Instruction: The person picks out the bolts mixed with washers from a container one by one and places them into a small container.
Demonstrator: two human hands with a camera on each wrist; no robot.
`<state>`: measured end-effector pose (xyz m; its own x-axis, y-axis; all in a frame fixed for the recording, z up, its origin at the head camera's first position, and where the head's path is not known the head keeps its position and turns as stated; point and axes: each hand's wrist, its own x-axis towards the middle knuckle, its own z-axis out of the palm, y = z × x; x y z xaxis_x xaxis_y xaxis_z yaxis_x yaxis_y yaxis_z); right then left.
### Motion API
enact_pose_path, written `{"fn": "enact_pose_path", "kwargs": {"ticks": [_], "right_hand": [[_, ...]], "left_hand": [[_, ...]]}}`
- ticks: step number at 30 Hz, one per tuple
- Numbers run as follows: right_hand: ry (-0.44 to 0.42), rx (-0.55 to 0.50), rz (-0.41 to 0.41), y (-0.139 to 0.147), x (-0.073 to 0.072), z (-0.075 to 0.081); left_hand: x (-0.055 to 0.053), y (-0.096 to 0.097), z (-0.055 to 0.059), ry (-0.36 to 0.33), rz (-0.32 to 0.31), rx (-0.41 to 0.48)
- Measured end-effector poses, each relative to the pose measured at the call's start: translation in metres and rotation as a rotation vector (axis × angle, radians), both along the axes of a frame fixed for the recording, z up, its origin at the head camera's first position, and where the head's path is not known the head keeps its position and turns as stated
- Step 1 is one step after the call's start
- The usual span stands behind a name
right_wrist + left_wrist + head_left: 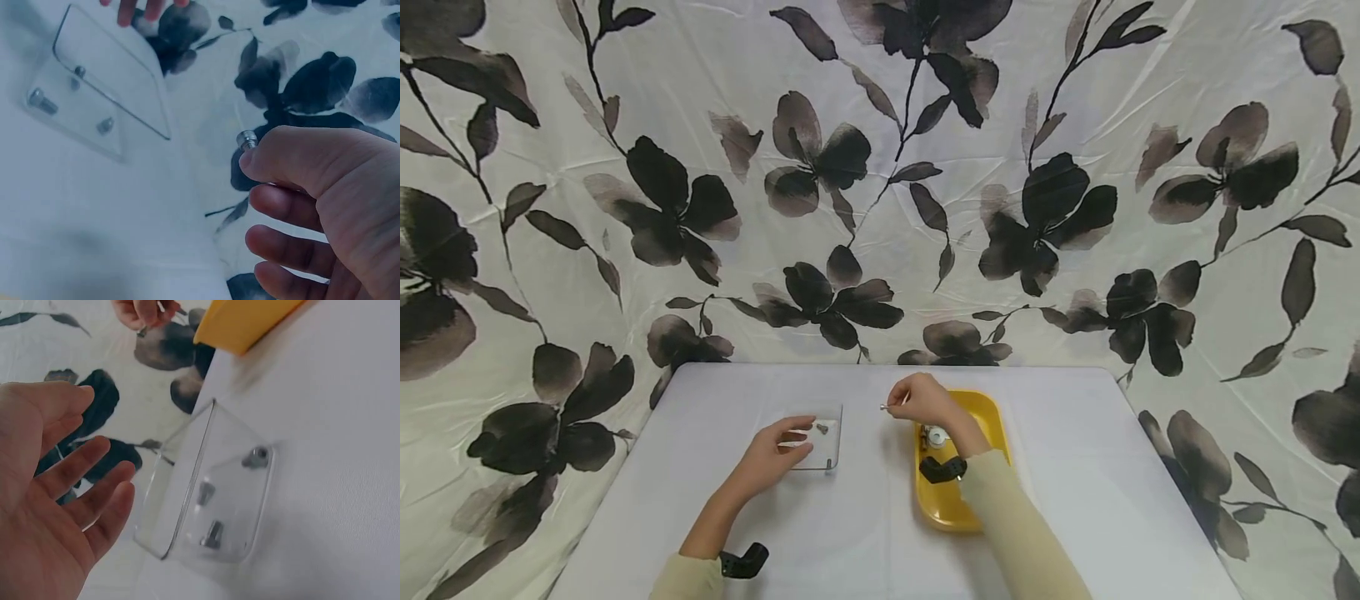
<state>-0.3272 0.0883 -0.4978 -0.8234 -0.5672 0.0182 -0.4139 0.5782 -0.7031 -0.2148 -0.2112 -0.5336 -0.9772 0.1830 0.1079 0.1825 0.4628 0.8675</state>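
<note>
In the right wrist view, my right hand (pixel 356 200) pinches a small metal bolt (pixel 247 139) between thumb and forefinger, head end outward. The head view places this right hand (pixel 921 400) over the far left edge of a yellow tray (pixel 951 510). A clear plastic box (pixel 192 481) stands on the table to the left, holding three metal bolts (pixel 213 535) on its bottom. Beside that box is my left hand (pixel 772 452), its fingers relaxed and spread, with nothing in them.
Inside the yellow tray lies a white round part (pixel 936 436) among small metal pieces, partly hidden by the right arm. The white table (pixel 1075 517) ends at a floral curtain (pixel 820 300) behind it. Black wrist cameras (pixel 745 561) sit on both forearms.
</note>
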Motion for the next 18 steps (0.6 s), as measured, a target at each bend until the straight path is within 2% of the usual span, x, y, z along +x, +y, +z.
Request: {"fn": "enact_pose_path", "kwargs": {"ticks": [4, 10, 14, 18], "right_hand": [[0.015, 0.001, 0.026, -0.009, -0.001, 0.005], [0.055, 0.006, 0.038, -0.024, -0.002, 0.012], [0.058, -0.012, 0.042, -0.035, 0.001, 0.014], [0.064, -0.034, 0.06, -0.047, 0.004, 0.014]], "left_hand": [[-0.001, -0.016, -0.003, 0.027, 0.046, -0.023], [-0.004, -0.032, -0.017, 0.062, 0.163, -0.071], [-0.003, -0.039, -0.026, 0.041, 0.219, -0.026], [-0.002, -0.042, -0.034, -0.036, 0.252, 0.039]]}}
